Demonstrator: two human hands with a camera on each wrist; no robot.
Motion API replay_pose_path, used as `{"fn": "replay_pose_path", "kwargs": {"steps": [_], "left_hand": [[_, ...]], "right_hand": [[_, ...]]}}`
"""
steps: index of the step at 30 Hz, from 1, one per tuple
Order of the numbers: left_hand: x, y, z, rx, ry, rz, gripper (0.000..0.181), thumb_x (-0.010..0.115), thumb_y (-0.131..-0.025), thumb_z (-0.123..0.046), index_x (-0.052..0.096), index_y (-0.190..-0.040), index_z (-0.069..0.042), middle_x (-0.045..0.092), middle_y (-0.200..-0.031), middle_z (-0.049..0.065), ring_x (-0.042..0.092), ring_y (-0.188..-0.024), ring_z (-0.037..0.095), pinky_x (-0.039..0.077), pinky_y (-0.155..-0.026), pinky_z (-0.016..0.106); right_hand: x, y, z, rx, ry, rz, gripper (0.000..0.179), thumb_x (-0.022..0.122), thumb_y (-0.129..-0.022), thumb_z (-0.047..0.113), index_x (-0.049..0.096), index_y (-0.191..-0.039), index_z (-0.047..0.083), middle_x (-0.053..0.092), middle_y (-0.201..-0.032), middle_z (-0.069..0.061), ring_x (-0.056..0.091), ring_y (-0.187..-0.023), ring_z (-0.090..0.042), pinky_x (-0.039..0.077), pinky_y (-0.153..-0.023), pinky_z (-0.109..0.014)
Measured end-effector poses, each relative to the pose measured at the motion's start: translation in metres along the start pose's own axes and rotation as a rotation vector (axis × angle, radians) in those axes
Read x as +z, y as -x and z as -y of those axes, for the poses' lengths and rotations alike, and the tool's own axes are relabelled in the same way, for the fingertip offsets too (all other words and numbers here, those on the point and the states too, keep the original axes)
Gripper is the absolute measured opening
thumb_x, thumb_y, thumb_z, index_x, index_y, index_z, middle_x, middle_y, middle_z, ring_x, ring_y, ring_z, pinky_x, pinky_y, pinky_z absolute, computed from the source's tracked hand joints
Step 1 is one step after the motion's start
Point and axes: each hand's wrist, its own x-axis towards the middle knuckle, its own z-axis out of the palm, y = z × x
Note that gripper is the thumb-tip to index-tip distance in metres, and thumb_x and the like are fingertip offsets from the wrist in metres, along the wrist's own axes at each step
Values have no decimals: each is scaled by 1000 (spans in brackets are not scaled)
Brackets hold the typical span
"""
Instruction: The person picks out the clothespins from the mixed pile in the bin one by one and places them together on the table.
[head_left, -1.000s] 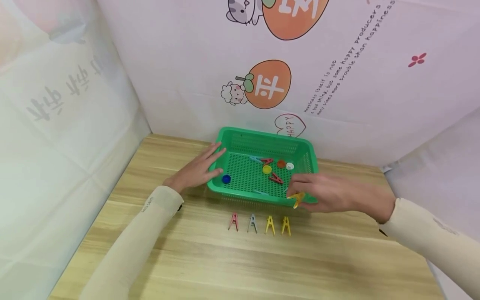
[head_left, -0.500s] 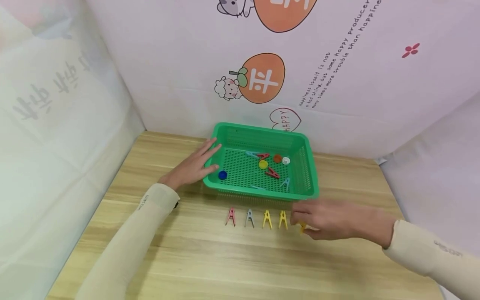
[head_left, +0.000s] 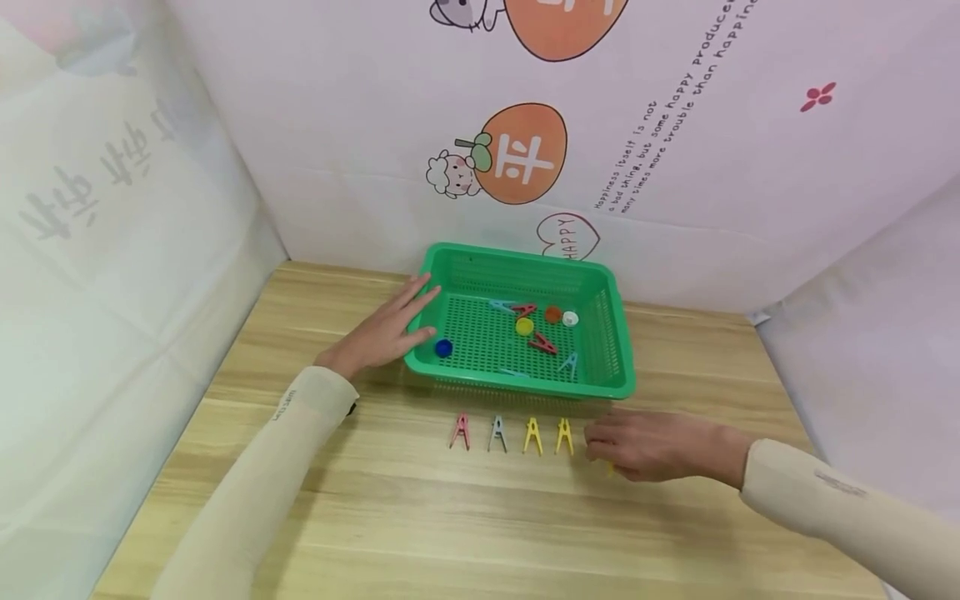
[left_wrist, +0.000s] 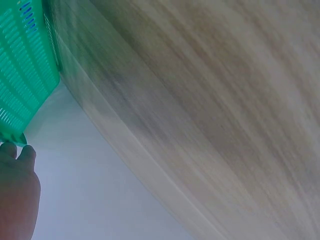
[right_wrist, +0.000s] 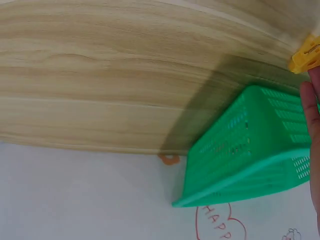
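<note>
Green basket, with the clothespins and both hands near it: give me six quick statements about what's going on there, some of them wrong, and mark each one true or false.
1. Four clothespins are lined up on the table in front of the basket. True.
2. The left hand touches the basket. True.
3. The left hand is gripping a clothespin. False: its fingers are spread at the basket's rim.
4. The right hand has a yellow clothespin at its fingers. True.
5. In the head view, a grey clothespin ends the row on the left. False: the pink clothespin is at that end.
6. All the caps are outside the basket. False: the blue cap and the white cap, for instance, are inside.
</note>
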Motion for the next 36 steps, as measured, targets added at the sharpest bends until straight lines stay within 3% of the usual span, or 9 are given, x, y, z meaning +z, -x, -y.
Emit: {"fn": "replay_pose_path", "kwargs": {"steps": [6, 14, 26, 36], "left_hand": [[2, -1, 1, 9, 6, -5, 78, 53, -115, -44, 15, -177, -16, 0, -186, 12, -6, -172, 33, 14, -135, 67], [3, -4, 1, 3, 14, -2, 78, 52, -115, -46, 15, -177, -17, -4, -186, 5, -6, -172, 31, 15, -136, 65], [3, -3, 2, 11, 16, -2, 77, 51, -115, -47, 14, -177, -20, -3, -186, 6, -3, -172, 36, 16, -136, 65], [1, -1, 4, 4, 10, 4, 77, 51, -115, -45, 13, -177, -19, -4, -186, 5, -1, -172, 39, 17, -136, 64]], "right_hand": [[12, -2, -9, -12, 48, 31, 31, 87, -87, 18, 66, -109, 14, 63, -109, 4, 59, -93, -13, 57, -83, -30], [25, -3, -17, -39, 114, 22, 21, 81, -90, 14, 69, -107, 15, 61, -106, 4, 58, -93, -13, 54, -83, -31], [34, -4, -16, -13, 103, 127, 17, 80, -99, 18, 70, -113, 18, 63, -112, 5, 59, -100, -11, 57, -91, -32], [46, -4, -25, -6, -25, 39, 16, 80, -97, 13, 73, -109, 21, 63, -109, 6, 58, -97, -10, 57, -85, -30]]}}
